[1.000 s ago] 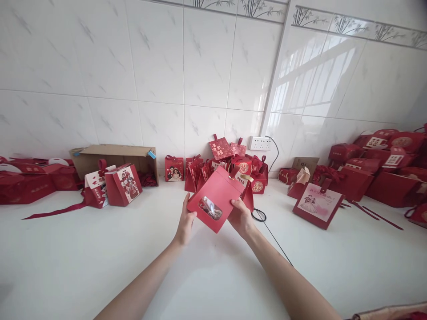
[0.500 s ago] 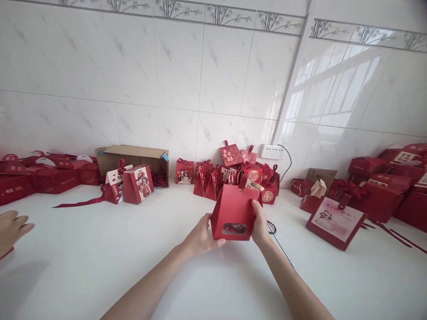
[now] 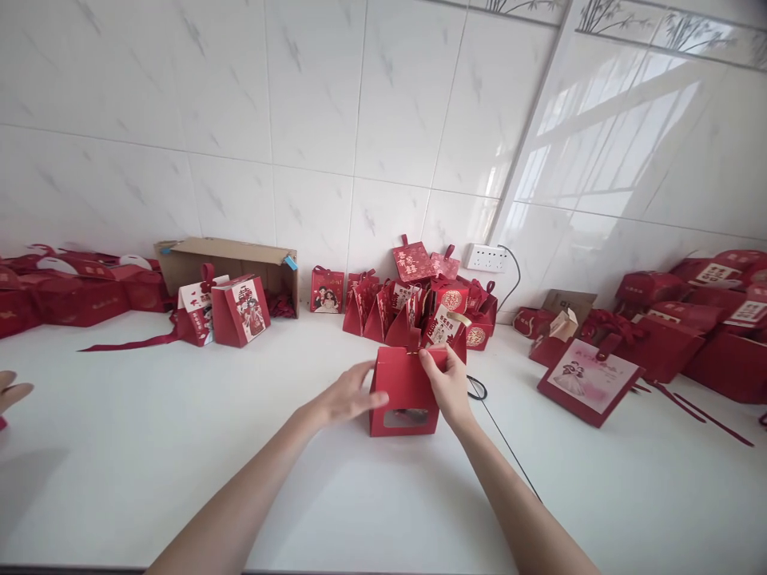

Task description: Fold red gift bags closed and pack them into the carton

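Head view: the red windowed gift box, held aloft a second ago, is now set on the white counter, steadied by the open left hand while its top is pinched by the right hand.

Counter: bare white surface open across the near and left parts, wide passage on both sides of the windowed box. Behind it, touching close: cluster of red boxes against the wall. Black cable runs along the right. Flat pink-printed box and red stack block the right side. Cardboard carton back left
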Demonstrator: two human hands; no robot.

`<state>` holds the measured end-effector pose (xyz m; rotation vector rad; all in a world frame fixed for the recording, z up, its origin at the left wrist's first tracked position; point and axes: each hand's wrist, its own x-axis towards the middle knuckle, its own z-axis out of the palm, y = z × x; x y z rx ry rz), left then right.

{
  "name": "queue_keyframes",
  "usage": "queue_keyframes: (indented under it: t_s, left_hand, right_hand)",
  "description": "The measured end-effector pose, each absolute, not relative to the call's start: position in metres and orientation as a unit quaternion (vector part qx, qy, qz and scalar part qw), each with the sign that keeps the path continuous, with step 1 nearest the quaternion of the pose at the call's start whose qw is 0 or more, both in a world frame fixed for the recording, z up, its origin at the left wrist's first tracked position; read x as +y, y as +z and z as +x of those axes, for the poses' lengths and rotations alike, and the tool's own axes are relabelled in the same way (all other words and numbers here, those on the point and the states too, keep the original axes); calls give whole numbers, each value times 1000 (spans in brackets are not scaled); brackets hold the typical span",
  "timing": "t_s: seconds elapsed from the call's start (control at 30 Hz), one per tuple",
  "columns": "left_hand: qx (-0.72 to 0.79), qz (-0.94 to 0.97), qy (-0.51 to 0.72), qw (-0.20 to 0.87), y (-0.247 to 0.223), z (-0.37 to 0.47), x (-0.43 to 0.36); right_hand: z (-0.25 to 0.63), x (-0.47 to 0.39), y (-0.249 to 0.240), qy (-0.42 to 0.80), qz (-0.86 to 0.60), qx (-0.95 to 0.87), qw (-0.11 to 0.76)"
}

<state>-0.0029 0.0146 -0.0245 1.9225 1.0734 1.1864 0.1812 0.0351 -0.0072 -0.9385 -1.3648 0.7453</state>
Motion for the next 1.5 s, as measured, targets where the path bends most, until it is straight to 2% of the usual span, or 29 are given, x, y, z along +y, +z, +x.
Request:
queue_keyframes:
  t_s: [0.13, 0.23, 0.57, 0.77, 0.9, 1.0, 1.13, 1.5]
  left_hand:
    - [364, 658, 595, 285, 0, 0, 6]
    - [350, 627, 636, 284, 11, 5, -3]
    - [335, 672, 589, 298, 24, 3, -17]
    - [365, 669, 626, 166, 17, 11, -14]
    - [327, 708, 619, 94, 16, 11, -15]
    - [329, 721, 598, 117, 16, 10, -16]
    - [367, 661, 630, 176, 11, 10, -12]
    - [335, 739, 577, 89, 14, 7, -12]
  right_hand:
    - [169, 23, -9, 341, -390, -605, 605]
    - [157, 12, -10, 351, -378, -616, 595]
    - [148, 2, -13, 331, -385, -616, 602]
    - [147, 0, -13, 333, -376, -620, 603]
    - [147, 1, -13, 332, -374, -620, 604]
    - [147, 1, -14, 340, -371, -617, 604]
    - [146, 1, -15, 342, -376, -613, 605]
    - [145, 2, -14, 343, -372, -610, 609]
